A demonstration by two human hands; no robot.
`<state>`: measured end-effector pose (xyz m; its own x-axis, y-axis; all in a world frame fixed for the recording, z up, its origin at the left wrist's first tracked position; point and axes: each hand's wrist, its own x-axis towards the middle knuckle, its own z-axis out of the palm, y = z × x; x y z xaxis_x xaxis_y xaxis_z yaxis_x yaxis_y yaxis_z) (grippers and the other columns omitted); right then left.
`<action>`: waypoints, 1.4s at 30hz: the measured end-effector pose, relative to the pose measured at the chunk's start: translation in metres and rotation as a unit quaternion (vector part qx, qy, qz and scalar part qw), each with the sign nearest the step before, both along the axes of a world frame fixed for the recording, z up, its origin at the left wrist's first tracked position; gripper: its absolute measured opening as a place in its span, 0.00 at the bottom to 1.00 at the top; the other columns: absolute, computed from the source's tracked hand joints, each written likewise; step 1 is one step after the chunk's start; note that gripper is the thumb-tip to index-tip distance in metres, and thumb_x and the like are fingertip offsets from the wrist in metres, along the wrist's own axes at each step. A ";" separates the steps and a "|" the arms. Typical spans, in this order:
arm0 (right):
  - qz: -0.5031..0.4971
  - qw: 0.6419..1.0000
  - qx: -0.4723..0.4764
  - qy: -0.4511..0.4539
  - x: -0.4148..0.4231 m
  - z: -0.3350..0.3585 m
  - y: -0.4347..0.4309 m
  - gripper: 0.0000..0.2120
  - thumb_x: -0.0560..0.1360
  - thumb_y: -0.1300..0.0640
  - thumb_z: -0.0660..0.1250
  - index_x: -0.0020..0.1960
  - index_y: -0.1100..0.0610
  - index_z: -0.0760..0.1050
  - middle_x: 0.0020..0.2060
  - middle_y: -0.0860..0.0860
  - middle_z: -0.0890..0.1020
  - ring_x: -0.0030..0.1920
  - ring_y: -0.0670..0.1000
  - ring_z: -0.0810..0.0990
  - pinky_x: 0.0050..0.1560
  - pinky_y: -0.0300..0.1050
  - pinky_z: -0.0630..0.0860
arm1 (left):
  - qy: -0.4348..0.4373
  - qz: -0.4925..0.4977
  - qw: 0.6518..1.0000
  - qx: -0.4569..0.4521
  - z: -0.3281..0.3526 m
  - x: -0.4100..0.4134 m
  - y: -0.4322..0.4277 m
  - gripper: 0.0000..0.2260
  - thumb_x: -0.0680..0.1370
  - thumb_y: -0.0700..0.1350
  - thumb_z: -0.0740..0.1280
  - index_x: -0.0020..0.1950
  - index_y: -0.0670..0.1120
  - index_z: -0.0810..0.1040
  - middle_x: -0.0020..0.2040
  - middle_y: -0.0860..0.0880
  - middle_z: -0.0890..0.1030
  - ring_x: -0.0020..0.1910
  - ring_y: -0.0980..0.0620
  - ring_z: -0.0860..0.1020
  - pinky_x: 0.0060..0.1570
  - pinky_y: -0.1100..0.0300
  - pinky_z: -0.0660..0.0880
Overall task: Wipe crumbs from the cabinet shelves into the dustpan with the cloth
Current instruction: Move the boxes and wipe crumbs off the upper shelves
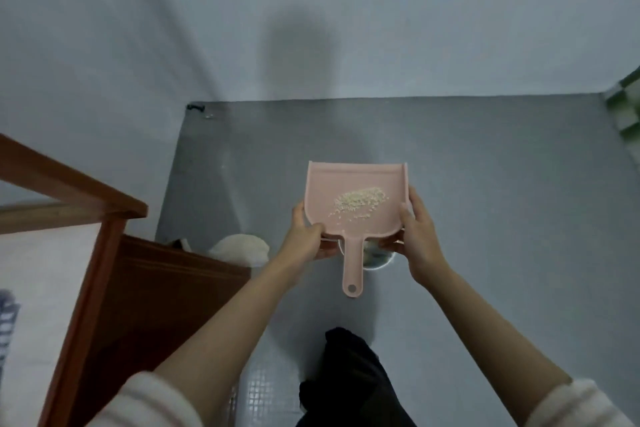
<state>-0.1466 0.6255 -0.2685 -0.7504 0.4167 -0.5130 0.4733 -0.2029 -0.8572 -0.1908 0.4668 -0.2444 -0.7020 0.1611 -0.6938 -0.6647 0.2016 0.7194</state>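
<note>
I hold one dustpan (pixel 353 184), smooth pink plastic, a flat tray with rounded near corners, low raised side walls and a straight far lip. Its one slim handle (pixel 352 267) points back at me and ends in a round hanging hole. On the tray lies a single loose heap of crumbs (pixel 360 202), pale, grainy and dry-looking, thinning out toward the near left.

My left hand (pixel 304 236) grips the near left corner, thumb pressed on top, the other fingers curled underneath. My right hand (pixel 420 236) clasps the right wall, thumb along the edge and fingers tucked beneath. Both sleeves are pale and fuzzy.

The pan hangs in the air above a grey, matte floor (pixel 485 218), which meets pale plain walls (pixel 415 28) at the far side and left. Under the pan's near edge peeks one round white container (pixel 381 262), mostly hidden. At the left stands one cabinet (pixel 114 281) of reddish-brown wood with straight rails. Just beside its far corner sits one soft, pale bundle (pixel 240 248); whether it is the cloth I cannot tell. My dark trouser leg (pixel 353 374) shows near me.
</note>
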 end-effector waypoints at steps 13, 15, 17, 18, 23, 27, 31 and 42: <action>-0.050 0.990 -0.050 -0.123 0.027 -0.171 0.025 0.19 0.82 0.57 0.53 0.72 0.45 0.61 0.42 0.53 0.78 0.30 0.52 0.74 0.25 0.40 0.74 | -0.134 -0.054 0.988 -0.045 -0.206 0.007 0.041 0.22 0.78 0.32 0.54 0.69 0.49 0.58 0.45 0.43 0.76 0.35 0.50 0.76 0.28 0.62 0.77; -0.058 0.986 -0.060 -0.141 0.030 -0.191 0.026 0.19 0.82 0.55 0.53 0.72 0.46 0.61 0.43 0.52 0.79 0.31 0.52 0.75 0.26 0.40 0.75 | -0.152 -0.061 0.985 -0.045 -0.227 0.006 0.044 0.22 0.78 0.31 0.54 0.69 0.50 0.58 0.42 0.43 0.76 0.34 0.49 0.76 0.31 0.60 0.77; -0.062 0.984 -0.064 -0.154 0.032 -0.213 0.026 0.19 0.82 0.54 0.53 0.72 0.46 0.62 0.43 0.51 0.79 0.31 0.53 0.76 0.26 0.40 0.76 | -0.164 -0.066 0.983 -0.048 -0.248 0.004 0.045 0.23 0.78 0.31 0.54 0.70 0.50 0.58 0.40 0.42 0.77 0.34 0.48 0.76 0.36 0.57 0.76; -0.064 0.983 -0.066 -0.158 0.032 -0.224 0.027 0.19 0.82 0.54 0.53 0.72 0.47 0.62 0.43 0.52 0.79 0.31 0.52 0.77 0.26 0.40 0.76 | -0.168 -0.064 0.983 -0.047 -0.260 0.002 0.045 0.24 0.78 0.31 0.54 0.71 0.50 0.58 0.39 0.42 0.77 0.34 0.48 0.76 0.37 0.56 0.76; -0.085 0.973 -0.091 -0.192 0.026 -0.274 0.032 0.18 0.82 0.56 0.52 0.71 0.48 0.64 0.41 0.54 0.80 0.28 0.53 0.78 0.27 0.42 0.76 | -0.185 -0.062 0.980 -0.044 -0.305 -0.006 0.049 0.23 0.79 0.34 0.55 0.71 0.51 0.59 0.37 0.42 0.78 0.33 0.49 0.75 0.37 0.57 0.75; -0.082 0.968 -0.087 -0.220 0.019 -0.306 0.040 0.17 0.80 0.62 0.51 0.64 0.53 0.71 0.36 0.57 0.78 0.26 0.54 0.74 0.26 0.42 0.72 | -0.167 -0.095 0.978 -0.086 -0.339 -0.010 0.050 0.19 0.80 0.41 0.57 0.71 0.48 0.63 0.38 0.45 0.80 0.29 0.53 0.74 0.27 0.64 0.68; -0.090 0.958 -0.083 -0.258 0.009 -0.335 0.050 0.14 0.79 0.63 0.51 0.58 0.58 0.74 0.32 0.58 0.76 0.25 0.54 0.73 0.27 0.43 0.70 | -0.156 -0.107 0.976 -0.110 -0.369 -0.019 0.056 0.16 0.79 0.44 0.58 0.67 0.46 0.68 0.36 0.46 0.79 0.27 0.53 0.72 0.27 0.64 0.61; -0.108 0.934 -0.132 -0.313 0.002 -0.363 0.064 0.08 0.78 0.61 0.56 0.49 0.65 0.71 0.30 0.58 0.70 0.23 0.50 0.65 0.27 0.41 0.65 | -0.176 -0.074 0.972 -0.138 -0.392 -0.009 0.065 0.13 0.81 0.51 0.57 0.44 0.46 0.74 0.30 0.46 0.76 0.24 0.54 0.68 0.24 0.67 0.59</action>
<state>-0.1446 0.6897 -0.6314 -0.1826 0.3209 -0.9294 0.7884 -0.5170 -0.3334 -0.1995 0.5319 -0.6362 -0.3959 0.0162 -0.9181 -0.8091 0.4667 0.3571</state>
